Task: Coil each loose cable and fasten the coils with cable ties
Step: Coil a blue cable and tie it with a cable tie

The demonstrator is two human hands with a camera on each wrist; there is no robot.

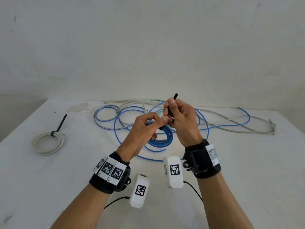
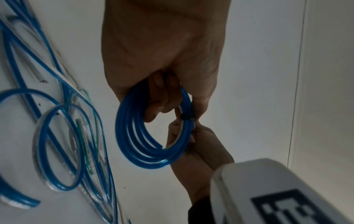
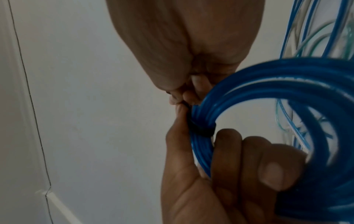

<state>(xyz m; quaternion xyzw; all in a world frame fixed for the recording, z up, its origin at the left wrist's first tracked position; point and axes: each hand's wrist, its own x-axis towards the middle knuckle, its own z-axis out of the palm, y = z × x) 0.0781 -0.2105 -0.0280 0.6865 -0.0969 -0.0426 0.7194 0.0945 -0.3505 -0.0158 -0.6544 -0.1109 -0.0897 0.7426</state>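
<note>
Both hands are working above the middle of the white counter (image 1: 49,187). The left hand (image 1: 143,129) is gripping a blue cable coil (image 2: 151,145), with its fingers (image 3: 226,151) curled through the loop and its thumb pressing the strands from outside. A black cable tie (image 3: 201,130) is wrapping the coil just beside that thumb. The right hand (image 1: 179,119) is pinching the tie's free tail (image 1: 174,98), which is pointing up and away from the coil. Behind the hands, loose blue cables (image 1: 231,124) and grey cables (image 1: 247,128) are lying tangled across the counter, touching and crossing one another. Well apart, at the left, a grey cable coil (image 1: 47,142) is resting flat, already bound by a second black tie (image 1: 60,124) whose tail is sticking outward
</note>
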